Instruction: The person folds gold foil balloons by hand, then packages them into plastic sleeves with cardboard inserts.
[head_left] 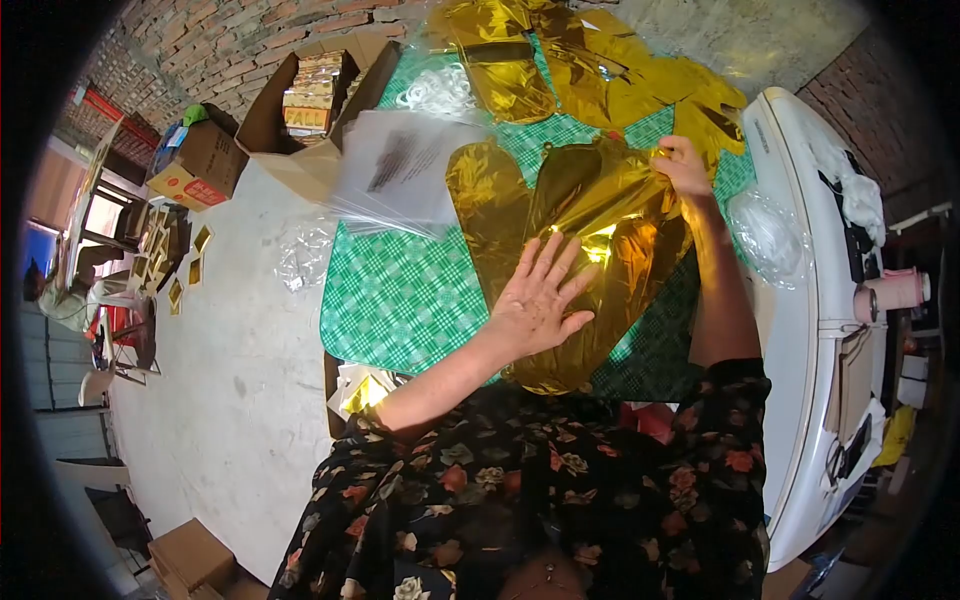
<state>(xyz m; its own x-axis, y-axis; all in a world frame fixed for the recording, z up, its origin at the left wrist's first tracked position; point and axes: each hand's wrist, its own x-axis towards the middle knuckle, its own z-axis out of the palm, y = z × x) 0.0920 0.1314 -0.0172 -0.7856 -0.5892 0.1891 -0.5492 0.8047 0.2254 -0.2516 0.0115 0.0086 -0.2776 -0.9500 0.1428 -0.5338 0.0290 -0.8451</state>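
Observation:
A flat, uninflated gold foil balloon [580,215] lies across the green checked tablecloth [400,290] in front of me, its surface creased and shiny. My left hand [540,300] rests flat on it with the fingers spread. At the balloon's upper right edge, the fingers of my right hand [685,168] are curled closed on the foil. More gold foil pieces [620,70] are spread at the far end of the table. A stack of clear plastic bags [395,175] with dark print lies to the left of the balloon.
Beyond the bags sits a bundle of white ribbon [440,92]. An open cardboard box [290,155] of packets stands at the table's far left. A clear bag with white contents [765,235] lies on the right, beside a white appliance [800,330].

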